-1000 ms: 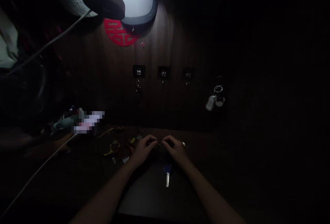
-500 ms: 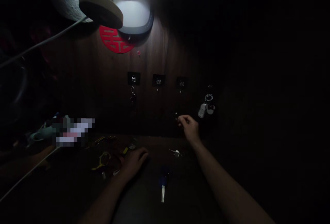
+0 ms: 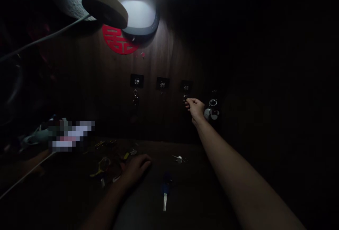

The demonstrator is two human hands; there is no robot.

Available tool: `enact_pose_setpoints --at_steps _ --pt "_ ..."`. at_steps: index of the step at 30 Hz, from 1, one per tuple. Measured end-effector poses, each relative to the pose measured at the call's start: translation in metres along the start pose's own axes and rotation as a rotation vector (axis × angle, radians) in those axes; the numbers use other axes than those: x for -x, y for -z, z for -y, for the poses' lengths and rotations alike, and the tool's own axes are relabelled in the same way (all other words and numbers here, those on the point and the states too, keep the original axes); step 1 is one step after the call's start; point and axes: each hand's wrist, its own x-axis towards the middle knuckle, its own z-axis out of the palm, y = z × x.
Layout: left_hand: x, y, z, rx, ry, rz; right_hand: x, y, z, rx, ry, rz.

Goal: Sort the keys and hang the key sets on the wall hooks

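My right hand (image 3: 195, 108) is raised to the dark wood wall, fingers pinched on a small key ring (image 3: 185, 99) just under the third black wall hook (image 3: 186, 87). My left hand (image 3: 135, 169) rests palm down on the dark table beside a pile of keys with yellow tags (image 3: 106, 164). A blue-headed key (image 3: 165, 192) lies on the table between my arms. A small silver key (image 3: 178, 158) lies further back.
Two more black hooks (image 3: 137, 80) (image 3: 162, 83) are on the wall; the left one carries a key. A key bunch with white fobs (image 3: 212, 110) hangs to the right. A lamp base (image 3: 104, 5), a red paper cutout (image 3: 118, 42) and a white cable (image 3: 29, 171) are at left.
My hands were together over the table a second ago. The right hand then lifted a small key ring up to the third wall hook; the left hand stayed on the table.
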Motion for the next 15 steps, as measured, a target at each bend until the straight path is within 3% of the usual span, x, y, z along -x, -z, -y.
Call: enact_pose_setpoints --at_steps 15 --pt "-0.002 0.0 0.004 0.023 -0.024 0.005 0.016 0.011 -0.027 -0.004 -0.113 0.129"
